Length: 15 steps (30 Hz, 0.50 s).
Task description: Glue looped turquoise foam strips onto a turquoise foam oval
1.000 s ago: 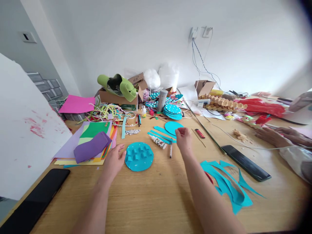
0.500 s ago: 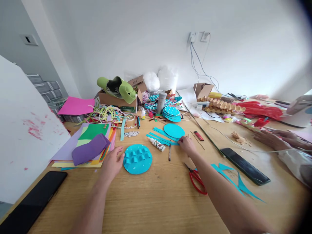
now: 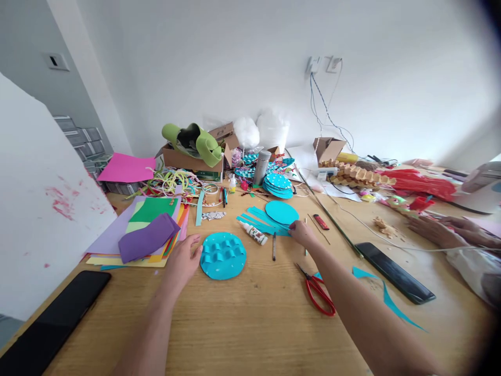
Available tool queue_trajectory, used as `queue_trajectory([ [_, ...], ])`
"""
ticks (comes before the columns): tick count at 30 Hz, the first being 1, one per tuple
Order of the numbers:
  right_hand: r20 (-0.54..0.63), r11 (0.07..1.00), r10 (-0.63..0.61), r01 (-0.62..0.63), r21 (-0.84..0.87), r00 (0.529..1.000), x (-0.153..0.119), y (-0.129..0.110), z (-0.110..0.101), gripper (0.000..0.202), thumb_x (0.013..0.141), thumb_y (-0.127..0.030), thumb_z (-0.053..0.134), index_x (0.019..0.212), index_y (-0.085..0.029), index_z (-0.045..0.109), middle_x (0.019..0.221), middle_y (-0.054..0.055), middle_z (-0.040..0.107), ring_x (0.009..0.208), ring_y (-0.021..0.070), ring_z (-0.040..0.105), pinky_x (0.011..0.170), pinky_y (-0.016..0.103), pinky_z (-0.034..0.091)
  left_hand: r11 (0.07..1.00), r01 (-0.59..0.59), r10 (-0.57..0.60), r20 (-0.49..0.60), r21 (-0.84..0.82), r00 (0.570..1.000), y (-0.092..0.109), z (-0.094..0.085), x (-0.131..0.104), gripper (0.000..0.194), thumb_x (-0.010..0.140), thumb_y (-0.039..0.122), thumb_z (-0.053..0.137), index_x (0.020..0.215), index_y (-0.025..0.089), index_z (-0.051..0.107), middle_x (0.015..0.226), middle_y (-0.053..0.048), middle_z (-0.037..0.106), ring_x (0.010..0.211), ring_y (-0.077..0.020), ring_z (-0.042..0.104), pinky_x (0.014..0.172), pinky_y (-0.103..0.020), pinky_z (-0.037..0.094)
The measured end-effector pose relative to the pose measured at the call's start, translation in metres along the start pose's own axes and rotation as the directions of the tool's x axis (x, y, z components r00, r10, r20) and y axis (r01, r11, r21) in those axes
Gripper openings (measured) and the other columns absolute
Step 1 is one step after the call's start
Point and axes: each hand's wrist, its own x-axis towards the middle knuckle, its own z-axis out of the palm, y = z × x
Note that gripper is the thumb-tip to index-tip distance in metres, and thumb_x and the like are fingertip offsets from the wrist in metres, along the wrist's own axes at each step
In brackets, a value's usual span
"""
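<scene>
A blue round paper disc (image 3: 223, 269) with white dots and rows of raised paper loops lies on the table. My left hand (image 3: 187, 256) is at its left edge, fingers apart and lightly curved, holding nothing. Farther right, my right hand (image 3: 302, 233) pinches the right end of the blue paper strips (image 3: 261, 225), beside a plain blue disc (image 3: 282, 212). How many strips its fingers hold is hidden. Between the hands lie a white glue bottle (image 3: 254, 233) and a grey pen (image 3: 274, 247). Red-handled scissors (image 3: 319, 295) rest near my right forearm, blades part open.
Stacked coloured paper (image 3: 148, 235) and a black phone (image 3: 58, 318) are on the left. A second phone (image 3: 395, 271), blue scraps (image 3: 391, 303) and a white cable are on the right. Another person's hands (image 3: 442, 232) are at far right. A grey bottle (image 3: 261, 167) stands behind.
The view has shifted slightly. My right forearm now covers more of the blue scraps. My right hand stays at the strip ends, and my left hand stays beside the looped disc.
</scene>
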Motion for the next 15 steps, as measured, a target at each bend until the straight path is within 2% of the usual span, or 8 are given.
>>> queue_trajectory([
  [3, 0.012, 0.995, -0.006, 0.004, 0.099, 1.0, -0.002, -0.005, -0.011, 0.003, 0.062, -0.014, 0.062, 0.06, -0.017, 0.062, 0.058, 0.003, 0.063, 0.063, 0.0198, 0.061, 0.062, 0.03, 0.043, 1.0, 0.002, -0.002, -0.002, -0.016, 1.0, 0.002, -0.001, 0.0, 0.031, 0.083, 0.025, 0.053, 0.112, 0.017, 0.06, 0.111, -0.012, 0.068, 0.103, -0.0253, 0.065, 0.085, -0.037, 0.054],
  [6, 0.017, 0.974, -0.032, 0.027, 0.225, 0.999, -0.004, -0.013, -0.023, 0.009, 0.066, -0.023, 0.061, 0.066, -0.015, 0.065, 0.051, 0.0, 0.058, 0.051, 0.0155, 0.055, 0.053, 0.027, 0.041, 0.999, 0.0, -0.001, -0.03, -0.042, 1.0, 0.004, -0.001, -0.001, 0.029, 0.083, 0.023, 0.054, 0.11, 0.017, 0.062, 0.11, -0.012, 0.069, 0.1, -0.0247, 0.066, 0.086, -0.037, 0.053],
  [10, -0.044, 0.909, -0.099, 0.108, 0.402, 0.994, -0.014, -0.039, -0.044, 0.025, 0.075, -0.033, 0.054, 0.086, -0.014, 0.066, 0.064, 0.002, 0.063, 0.057, 0.0146, 0.057, 0.055, 0.027, 0.045, 0.994, 0.024, -0.034, -0.085, -0.111, 0.996, 0.009, -0.002, -0.001, 0.027, 0.084, 0.027, 0.054, 0.108, 0.017, 0.064, 0.107, -0.012, 0.07, 0.096, -0.0243, 0.066, 0.085, -0.037, 0.053],
  [11, -0.08, 0.878, -0.125, 0.148, 0.455, 0.989, -0.02, -0.049, -0.05, 0.027, 0.076, -0.036, 0.054, 0.088, -0.015, 0.066, 0.067, 0.002, 0.063, 0.061, 0.0148, 0.058, 0.057, 0.027, 0.045, 0.989, 0.036, -0.049, -0.086, -0.146, 0.995, 0.011, -0.003, -0.001, 0.027, 0.084, 0.029, 0.055, 0.107, 0.017, 0.065, 0.106, -0.012, 0.07, 0.095, -0.024, 0.066, 0.084, -0.037, 0.053],
  [13, -0.188, 0.699, -0.228, 0.295, 0.651, 0.955, -0.037, -0.073, -0.062, 0.026, 0.073, -0.039, 0.062, 0.086, -0.016, 0.066, 0.069, 0.003, 0.063, 0.065, 0.0158, 0.058, 0.06, 0.029, 0.046, 0.963, 0.055, -0.071, -0.049, -0.264, 0.996, 0.015, -0.004, -0.002, 0.029, 0.084, 0.035, 0.058, 0.106, 0.017, 0.066, 0.104, -0.011, 0.071, 0.093, -0.0235, 0.067, 0.083, -0.036, 0.052],
  [15, -0.184, 0.583, -0.293, 0.328, 0.743, 0.938, -0.059, -0.098, -0.072, 0.025, 0.071, -0.041, 0.068, 0.084, -0.019, 0.066, 0.07, 0.002, 0.062, 0.065, 0.0148, 0.056, 0.058, 0.027, 0.044, 0.902, 0.095, -0.07, 0.075, -0.421, 0.995, 0.022, -0.005, -0.005, 0.034, 0.083, 0.043, 0.059, 0.103, 0.017, 0.067, 0.103, -0.011, 0.072, 0.092, -0.0234, 0.067, 0.081, -0.034, 0.052],
])
